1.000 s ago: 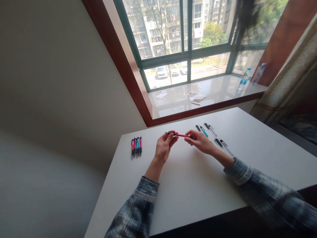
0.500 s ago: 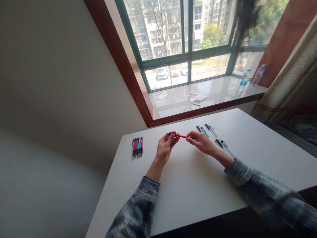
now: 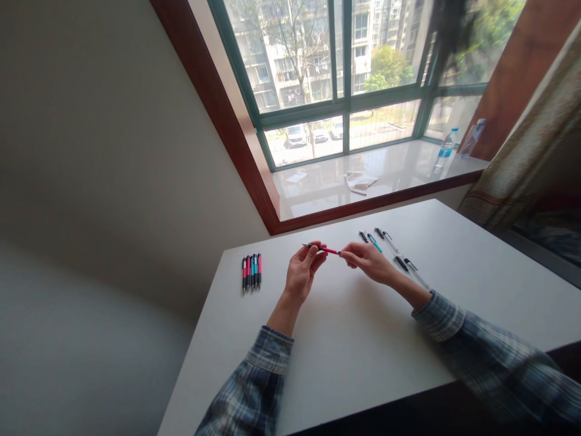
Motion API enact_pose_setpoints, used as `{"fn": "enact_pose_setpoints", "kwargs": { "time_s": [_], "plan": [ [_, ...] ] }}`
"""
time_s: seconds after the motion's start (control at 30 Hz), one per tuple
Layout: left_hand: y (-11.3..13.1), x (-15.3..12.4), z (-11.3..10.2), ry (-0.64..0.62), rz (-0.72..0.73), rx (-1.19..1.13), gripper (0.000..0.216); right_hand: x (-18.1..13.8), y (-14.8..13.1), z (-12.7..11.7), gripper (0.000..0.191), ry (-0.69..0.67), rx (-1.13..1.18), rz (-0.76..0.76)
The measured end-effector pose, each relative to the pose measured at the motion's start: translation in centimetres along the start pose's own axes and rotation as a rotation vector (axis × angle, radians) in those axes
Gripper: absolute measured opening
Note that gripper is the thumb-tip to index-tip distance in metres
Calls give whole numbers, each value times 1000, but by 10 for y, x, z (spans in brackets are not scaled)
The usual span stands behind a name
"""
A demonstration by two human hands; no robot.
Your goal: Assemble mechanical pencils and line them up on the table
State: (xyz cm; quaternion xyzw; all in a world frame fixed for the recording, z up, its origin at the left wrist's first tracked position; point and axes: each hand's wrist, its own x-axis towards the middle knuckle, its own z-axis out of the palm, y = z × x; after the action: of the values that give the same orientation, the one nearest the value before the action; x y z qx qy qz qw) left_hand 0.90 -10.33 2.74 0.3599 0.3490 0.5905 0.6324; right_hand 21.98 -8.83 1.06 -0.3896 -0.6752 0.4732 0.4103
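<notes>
A pink pen (image 3: 327,249) with a black tip is held level above the white table (image 3: 363,339) between both hands. My left hand (image 3: 303,274) pinches its black front end with fingers closed. My right hand (image 3: 368,261) pinches the other end, fingers closed around it. Both sleeves are blue plaid. Several loose pens and pen parts (image 3: 390,248), black, teal and clear, lie just behind and right of my right hand.
A neat row of several pink and teal pens (image 3: 251,270) lies at the table's far left. Behind the table a glossy window sill (image 3: 363,181) carries papers and a water bottle (image 3: 445,149). A curtain (image 3: 521,157) hangs at the right.
My right hand has slid a little left along the pen, so less pink barrel shows between the hands. The left hand has stayed almost still.
</notes>
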Motion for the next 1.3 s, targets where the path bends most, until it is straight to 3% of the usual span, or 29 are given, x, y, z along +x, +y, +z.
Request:
{"fn": "enact_pose_setpoints", "kwargs": {
  "time_s": [0.2,0.3,0.47,0.63,0.73,0.87,1.03,1.2,1.3],
  "plan": [
    [-3,-2,2,-23,-39,-14,31,0,8,9,61,-61,50,83],
    [-4,0,1,15,-6,-39,29,-1,6,9,54,-34,76,52],
    [-1,0,0,57,8,-41,29,-2,1,4,41,56,-130,-29],
    [2,-3,1,32,-33,-11,33,0,7,7,60,-100,93,101],
    [2,-2,1,62,-19,-6,34,0,8,9,51,-103,172,128],
    [1,-2,3,86,-10,19,34,0,6,8,43,-41,94,51],
    [2,-4,6,65,-10,63,36,1,6,6,58,-102,56,88],
    [2,-4,6,88,-14,49,36,-3,1,6,46,-24,-132,19],
    [1,-4,6,73,-24,41,36,-4,0,8,58,-45,-166,67]
  ]
}}
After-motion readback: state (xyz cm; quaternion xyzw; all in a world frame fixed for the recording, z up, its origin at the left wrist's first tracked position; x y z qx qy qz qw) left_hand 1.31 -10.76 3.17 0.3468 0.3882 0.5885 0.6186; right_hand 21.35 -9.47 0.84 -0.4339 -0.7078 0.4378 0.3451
